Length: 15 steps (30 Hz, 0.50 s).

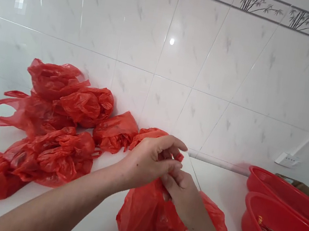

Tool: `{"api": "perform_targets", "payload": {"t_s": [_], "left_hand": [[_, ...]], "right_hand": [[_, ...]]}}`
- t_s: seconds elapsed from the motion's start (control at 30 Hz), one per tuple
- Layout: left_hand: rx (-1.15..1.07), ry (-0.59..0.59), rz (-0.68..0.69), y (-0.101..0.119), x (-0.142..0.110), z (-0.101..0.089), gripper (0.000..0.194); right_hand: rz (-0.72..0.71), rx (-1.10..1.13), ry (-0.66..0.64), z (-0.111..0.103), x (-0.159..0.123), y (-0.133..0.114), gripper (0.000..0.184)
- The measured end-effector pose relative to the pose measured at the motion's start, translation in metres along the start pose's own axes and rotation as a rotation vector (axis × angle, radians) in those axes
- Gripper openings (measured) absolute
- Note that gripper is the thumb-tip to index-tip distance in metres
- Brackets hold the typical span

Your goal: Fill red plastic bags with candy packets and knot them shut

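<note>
In the middle of the head view, a filled red plastic bag [151,214] rests on the white table, its top gathered up between both hands. My left hand [156,153] is closed on the twisted neck of the bag, and a small red end of plastic pokes out by its fingers. Just below, my right hand [181,190] pinches the neck from the right side, its fingertips close to the left thumb. The knot or twist itself is hidden behind the fingers. Behind the right wrist lies another piece of red plastic bag [216,216].
Several crumpled, filled red bags [55,153] are heaped on the left of the table [97,217]. Two red plastic baskets [247,215] stand at the right, the nearer one holding small items. A wall socket [287,159] and tiled wall [182,56] are behind.
</note>
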<state>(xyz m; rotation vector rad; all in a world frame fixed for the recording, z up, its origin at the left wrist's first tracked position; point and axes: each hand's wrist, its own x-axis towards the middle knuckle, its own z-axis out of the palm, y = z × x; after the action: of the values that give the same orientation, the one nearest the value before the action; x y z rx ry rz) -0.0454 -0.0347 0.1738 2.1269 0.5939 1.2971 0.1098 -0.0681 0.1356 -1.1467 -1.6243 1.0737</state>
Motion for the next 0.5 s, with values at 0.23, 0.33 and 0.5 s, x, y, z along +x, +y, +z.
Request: {"api": "perform_targets", "payload": {"t_s": [0.23,0.33,0.5], "left_hand": [[0.341,0.001,0.280,-0.044,-0.024,0.009,0.026],[0.463,-0.039,0.296,-0.057,-0.031,0.014,0.013],[0.408,0.043,0.152,-0.082,-0.041,0.022,0.009]], "right_hand": [[0.056,0.262,0.233,0.007,0.020,0.021,0.044],[0.102,0.197,0.214,0.011,0.015,0.028,0.050],[0.149,-0.064,0.128,0.000,0.008,0.066,0.051]]}}
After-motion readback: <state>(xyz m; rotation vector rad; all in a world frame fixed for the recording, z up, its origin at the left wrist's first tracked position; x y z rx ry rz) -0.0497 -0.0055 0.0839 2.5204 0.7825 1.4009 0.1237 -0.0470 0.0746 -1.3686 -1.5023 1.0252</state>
